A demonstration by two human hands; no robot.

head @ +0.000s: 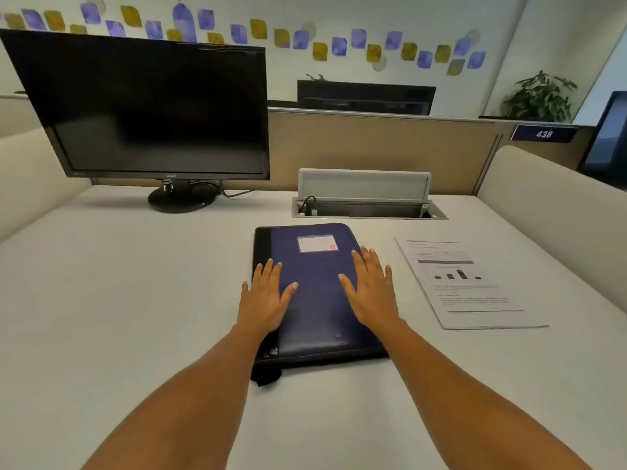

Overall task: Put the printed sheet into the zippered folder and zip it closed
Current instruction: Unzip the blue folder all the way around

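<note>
Fingers (pixel 268 273) on both hands lie straight and lightly spread, palms down, holding nothing. The left hand (pixel 266 298) rests flat on the left part of the zippered folder (pixel 314 300), over its black spine strip, and the right hand (pixel 371 291) rests flat on the cover's right part. The folder lies shut on the white surface (pixel 135 300) straight ahead of the person, its long axis running away from them and its labelled end at the far side. A dark tab (pixel 266 376) sticks out at the near left corner. It may be the zip pull, though that cannot be told for sure, nor whether the zip is fully run.

The printed sheet (pixel 464 286) lies flat to the right of the folder, apart from it with bare surface between. Its long axis also runs away from the person, slanting a little so that the near end sits further right. The right hand is plainly the nearer one to it. Judging from this, the folder has to be unzipped and opened first. After that the right hand would most naturally reach sideways for the sheet while the left steadies the cover.
</note>
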